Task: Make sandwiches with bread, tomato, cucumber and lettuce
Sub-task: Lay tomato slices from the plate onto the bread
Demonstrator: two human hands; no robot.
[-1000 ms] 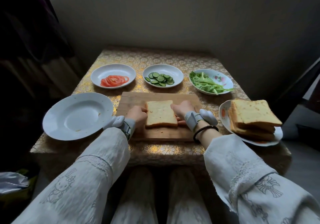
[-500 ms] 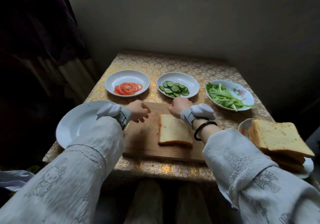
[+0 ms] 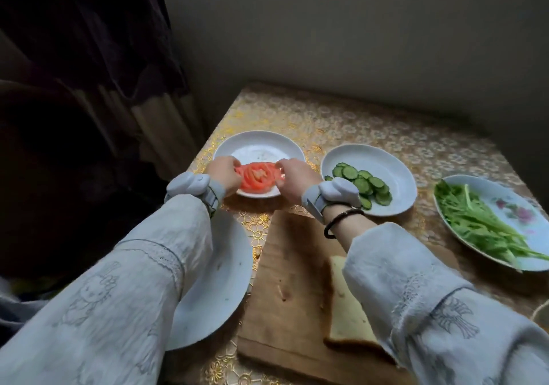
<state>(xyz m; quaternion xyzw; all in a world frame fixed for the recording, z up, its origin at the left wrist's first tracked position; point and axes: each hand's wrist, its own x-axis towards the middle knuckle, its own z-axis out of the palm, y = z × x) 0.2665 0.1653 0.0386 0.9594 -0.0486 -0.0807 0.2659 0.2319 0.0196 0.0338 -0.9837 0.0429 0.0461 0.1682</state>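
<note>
While both your hands reach over the plate of tomato slices (image 3: 257,180) at the tabletop's (image 3: 341,123) far left, your left hand (image 3: 223,175) and right hand (image 3: 294,180) sit at opposite sides of the slices, fingers curled and touching them; whether they grip, I cannot tell. One bread slice (image 3: 347,310) lies on the wooden cutting board (image 3: 285,289) near you, cucumber slices (image 3: 364,184) and lettuce (image 3: 478,227) on plates to the right

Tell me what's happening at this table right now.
A person is putting a sandwich together. Both the left hand and the right hand are at the tomato slices in the small white dish, fingers curled at either side of the pile. One bread slice lies bare on the wooden board. Cucumber slices and lettuce wait in their dishes, untouched.
</note>
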